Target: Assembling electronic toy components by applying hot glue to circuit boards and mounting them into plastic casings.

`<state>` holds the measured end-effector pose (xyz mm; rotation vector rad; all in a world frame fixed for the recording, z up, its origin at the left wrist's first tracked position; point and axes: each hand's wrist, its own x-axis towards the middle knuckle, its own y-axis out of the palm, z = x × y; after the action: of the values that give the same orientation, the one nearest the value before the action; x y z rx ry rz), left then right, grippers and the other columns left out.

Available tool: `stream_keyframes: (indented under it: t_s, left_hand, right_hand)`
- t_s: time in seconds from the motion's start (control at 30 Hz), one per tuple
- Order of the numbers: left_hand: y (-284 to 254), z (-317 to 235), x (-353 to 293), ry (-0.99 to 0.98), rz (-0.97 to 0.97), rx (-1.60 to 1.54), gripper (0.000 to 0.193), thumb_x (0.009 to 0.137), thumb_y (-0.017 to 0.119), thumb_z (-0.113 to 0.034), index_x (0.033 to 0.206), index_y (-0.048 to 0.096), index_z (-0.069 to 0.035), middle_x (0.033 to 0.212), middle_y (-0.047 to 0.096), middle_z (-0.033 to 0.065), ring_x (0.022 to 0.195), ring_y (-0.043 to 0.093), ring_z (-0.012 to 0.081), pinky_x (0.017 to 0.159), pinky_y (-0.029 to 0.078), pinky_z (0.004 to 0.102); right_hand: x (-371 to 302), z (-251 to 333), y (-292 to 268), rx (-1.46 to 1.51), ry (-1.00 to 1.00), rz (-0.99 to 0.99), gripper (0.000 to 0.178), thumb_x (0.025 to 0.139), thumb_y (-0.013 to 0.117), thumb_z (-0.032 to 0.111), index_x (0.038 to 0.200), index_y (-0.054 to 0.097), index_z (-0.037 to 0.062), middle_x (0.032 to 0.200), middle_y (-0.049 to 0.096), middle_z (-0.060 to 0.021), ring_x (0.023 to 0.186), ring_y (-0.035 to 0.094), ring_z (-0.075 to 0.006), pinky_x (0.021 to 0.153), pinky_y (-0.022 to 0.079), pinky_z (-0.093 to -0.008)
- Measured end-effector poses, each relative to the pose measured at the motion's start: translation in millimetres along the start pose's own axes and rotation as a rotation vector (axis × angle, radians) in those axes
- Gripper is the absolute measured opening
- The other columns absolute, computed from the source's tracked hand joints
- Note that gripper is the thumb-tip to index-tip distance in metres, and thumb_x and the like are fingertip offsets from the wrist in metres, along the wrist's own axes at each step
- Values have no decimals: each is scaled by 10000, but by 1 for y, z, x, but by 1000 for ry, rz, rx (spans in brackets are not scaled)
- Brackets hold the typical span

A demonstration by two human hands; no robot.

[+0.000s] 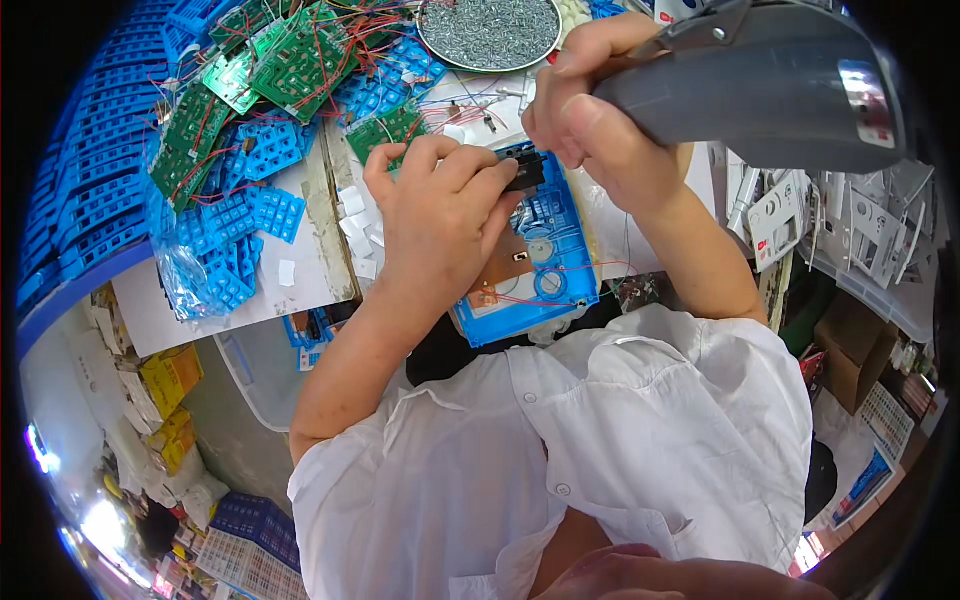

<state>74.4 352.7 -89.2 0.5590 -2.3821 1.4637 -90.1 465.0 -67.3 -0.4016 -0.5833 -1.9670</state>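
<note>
My left hand (440, 215) reaches over a blue plastic casing (575, 235), its thumb and fingertips closed on a small black plastic part (526, 172) at the casing's far end. A brown circuit board (505, 262), a silvery disc (540, 250) and thin red wires show inside the casing. Above and right of it, my right hand (610, 125) is wrapped round a dark grey electric screwdriver (750, 95). That tool looms large across the upper right, and its tip is hidden behind my fingers.
A round dish of small metal screws (490, 32) stands at the back. Green circuit boards (300, 65) with red wires and blue keypad pieces (270, 150) pile up on the left. Blue casings (75, 170) are stacked farther left. A clear bin of white parts (870, 240) sits on the right.
</note>
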Motion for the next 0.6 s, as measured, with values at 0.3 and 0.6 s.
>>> stream_keyframes:
  t_s: [0.3,0.6]
  left_hand:
    - [5,0,-2,-7,-24,-19,234,770,811,-212,984,741,-148,1005,652,-64,1014,576,187,986,313,529]
    - [-1,14,5,8,84,-26,478,769,822,-257,1175,652,-68,1178,645,102,1149,580,298,1047,356,492]
  right_hand:
    - [-2,-8,8,-89,66,26,177,930,613,13,934,440,50,643,474,-43,539,460,-120,530,439,-294]
    - [29,24,-10,-39,268,55,349,872,679,-6,1178,512,-22,733,606,-78,585,576,-147,574,504,-306]
